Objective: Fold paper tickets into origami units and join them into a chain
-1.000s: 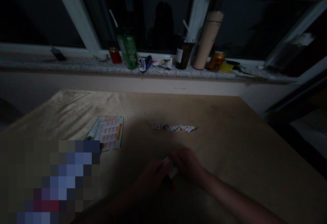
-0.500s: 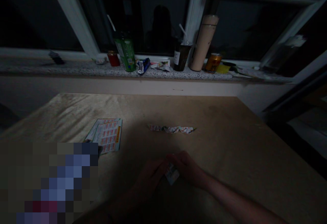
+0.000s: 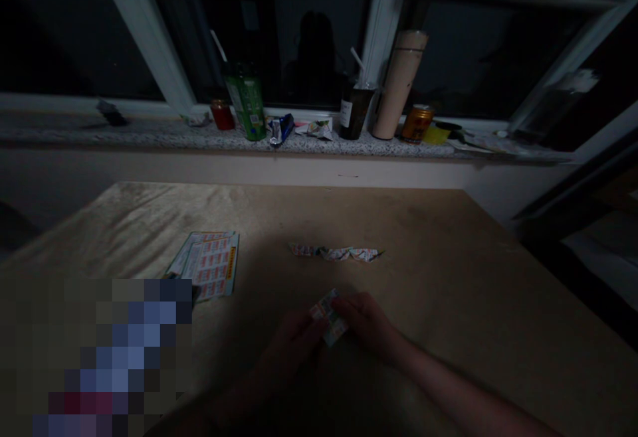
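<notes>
Left hand point(image 3: 294, 345) and right hand point(image 3: 367, 324), close together, both pinching folded printed paper point(image 3: 329, 317). Risk: dim light may hide a misaligned crease.

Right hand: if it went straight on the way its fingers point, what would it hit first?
The right hand points leftward at the folded paper it pinches; just beyond that is the left hand. Depth is hard to judge in the dark.

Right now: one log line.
left hand: holds paper | right hand: holds paper | folded pieces: beyond hands | sheets: left, on table
</notes>
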`<act>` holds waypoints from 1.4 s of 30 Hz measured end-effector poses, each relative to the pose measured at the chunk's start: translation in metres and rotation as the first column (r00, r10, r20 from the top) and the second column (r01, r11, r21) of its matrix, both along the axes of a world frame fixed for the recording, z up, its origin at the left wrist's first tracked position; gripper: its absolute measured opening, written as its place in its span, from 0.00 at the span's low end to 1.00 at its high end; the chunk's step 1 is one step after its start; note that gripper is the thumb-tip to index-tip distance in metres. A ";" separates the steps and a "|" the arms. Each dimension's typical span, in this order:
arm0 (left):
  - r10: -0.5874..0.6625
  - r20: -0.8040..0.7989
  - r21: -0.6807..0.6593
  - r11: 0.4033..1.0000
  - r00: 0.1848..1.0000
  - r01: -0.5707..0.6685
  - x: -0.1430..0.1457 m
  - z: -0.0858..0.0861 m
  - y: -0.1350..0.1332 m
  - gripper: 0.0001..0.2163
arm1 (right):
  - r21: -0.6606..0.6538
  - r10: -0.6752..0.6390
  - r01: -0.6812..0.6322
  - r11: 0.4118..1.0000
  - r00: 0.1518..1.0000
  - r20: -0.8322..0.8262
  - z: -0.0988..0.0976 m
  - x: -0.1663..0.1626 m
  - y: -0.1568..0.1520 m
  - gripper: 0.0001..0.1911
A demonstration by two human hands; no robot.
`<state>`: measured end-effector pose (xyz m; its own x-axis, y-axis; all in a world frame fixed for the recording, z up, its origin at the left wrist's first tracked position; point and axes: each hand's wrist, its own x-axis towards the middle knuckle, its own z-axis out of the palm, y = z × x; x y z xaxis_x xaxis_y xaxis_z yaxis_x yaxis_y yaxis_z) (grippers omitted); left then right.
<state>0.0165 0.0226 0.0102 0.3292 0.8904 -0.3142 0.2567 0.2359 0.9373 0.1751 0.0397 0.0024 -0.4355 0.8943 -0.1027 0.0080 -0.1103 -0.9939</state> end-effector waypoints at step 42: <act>0.272 -0.168 0.230 0.945 0.948 -0.230 -0.001 -0.001 -0.003 0.20 | 0.108 0.224 -0.234 0.966 0.970 0.090 -0.006 -0.001 -0.009 0.22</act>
<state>0.0151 0.0198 0.0087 0.0373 0.9877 -0.1515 0.3961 0.1246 0.9097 0.1745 0.0311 -0.0039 -0.6250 0.7793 -0.0445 0.0962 0.0204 -0.9952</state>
